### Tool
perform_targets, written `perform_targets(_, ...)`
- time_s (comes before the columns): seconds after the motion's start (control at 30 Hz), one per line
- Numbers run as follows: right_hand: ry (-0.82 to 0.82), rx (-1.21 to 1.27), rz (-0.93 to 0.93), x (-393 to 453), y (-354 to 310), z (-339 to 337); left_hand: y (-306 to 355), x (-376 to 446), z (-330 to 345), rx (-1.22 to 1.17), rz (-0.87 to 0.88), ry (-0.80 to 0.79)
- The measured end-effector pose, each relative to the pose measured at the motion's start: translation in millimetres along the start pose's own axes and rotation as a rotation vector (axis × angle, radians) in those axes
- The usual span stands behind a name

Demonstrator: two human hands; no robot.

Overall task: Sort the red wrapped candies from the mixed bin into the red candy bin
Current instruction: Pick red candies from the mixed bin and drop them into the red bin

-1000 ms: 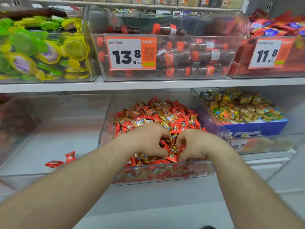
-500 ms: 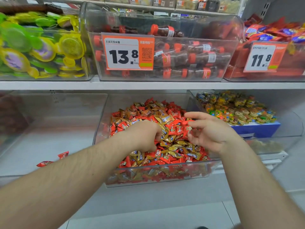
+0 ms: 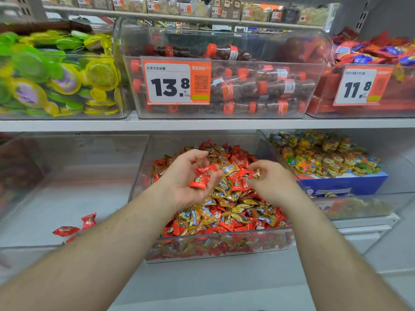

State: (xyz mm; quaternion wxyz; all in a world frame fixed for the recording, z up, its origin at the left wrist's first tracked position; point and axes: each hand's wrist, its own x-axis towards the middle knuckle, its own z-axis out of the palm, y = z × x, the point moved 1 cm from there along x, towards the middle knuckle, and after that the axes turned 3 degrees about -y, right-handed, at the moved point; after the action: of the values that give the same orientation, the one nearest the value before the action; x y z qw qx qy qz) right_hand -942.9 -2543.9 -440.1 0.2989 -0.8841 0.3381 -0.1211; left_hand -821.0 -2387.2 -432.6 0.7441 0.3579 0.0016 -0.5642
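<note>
Your red wrapped candies [image 3: 203, 177] sit in the cupped palm of your left hand [image 3: 187, 178], which is turned palm up above the middle of the mixed bin [image 3: 215, 250]. There look to be two or three of them bunched together; the exact count is hard to tell. The fingers of that hand curl loosely over them, the thumb raised at the top. Your right hand [image 3: 272, 181] hovers just beside it, to the right, over the same heap of red and gold wrappers. Its fingertips [image 3: 258, 173] pinch a small gold-brown wrapped sweet [image 3: 256, 175], and the rest of the hand is curled inward.

The red candy bin [image 3: 74, 244] stands to the left of the mixed bin on the same lower shelf. Two red candies [image 3: 75, 225] lie near its front, well apart from both hands, and a third red scrap shows right at the front wall beside your left forearm.

A second ago both hands were knuckles up, pressed together and digging into the front of the heap. Half a second ago your right hand had lifted off with its fingers spread, while the left was still down among the wrappers. Now the left has come up and turned over with the red sweets in it, and the right has closed round the gold one. The two candies in the left bin lie as they did.
</note>
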Motion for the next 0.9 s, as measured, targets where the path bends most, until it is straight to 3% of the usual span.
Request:
perform_targets(0.07,-0.147,-0.152,0.004,1.6,-2.1,9.9,-0.8,9.0,4.5,0.209,0.001,0.068)
perform_targets(0.13,-0.22,-0.256,0.026,2.8,-2.4,15.0,0.0,18.2,8.0,0.74,0.124,0.152)
perform_targets(0.27,-0.132,-0.239,0.04,2.2,1.3,11.4,-1.8,32.8,21.0,1.815,0.431,0.152)
perform_targets(0.37,-0.043,-0.186,0.028,-0.9,4.1,2.8,-8.7,45.9,26.7,2.134,0.4,0.058)
perform_targets(0.43,0.085,0.038,-0.03,-5.0,4.5,-9.3,-12.4,53.3,26.9,2.212,0.36,0.018)
perform_targets(0.53,0.159,0.576,0.009,-18.7,2.9,-26.5,-13.0,56.5,26.2,2.214,0.364,0.04)
perform_targets(0.6,0.17,0.629,0.037,-22.4,4.5,-29.1,-10.8,57.9,24.8,2.169,0.387,0.046)
perform_targets(0.67,0.137,0.419,0.026,-18.8,6.4,-24.5,-8.9,56.7,23.3,2.077,0.427,0.045)
perform_targets(0.73,0.044,0.118,0.037,-12.2,7.8,-17.4,-6.4,50.6,23.0,1.808,0.448,0.095)
perform_targets(0.83,-0.08,-0.18,0.139,-5.4,9.5,-8.4,1.3,40.6,21.2,1.023,0.261,0.087)
perform_targets(0.9,-0.1,-0.283,0.173,-1.6,8.7,-3.1,4.4,35.8,17.7,0.656,0.134,-0.008)
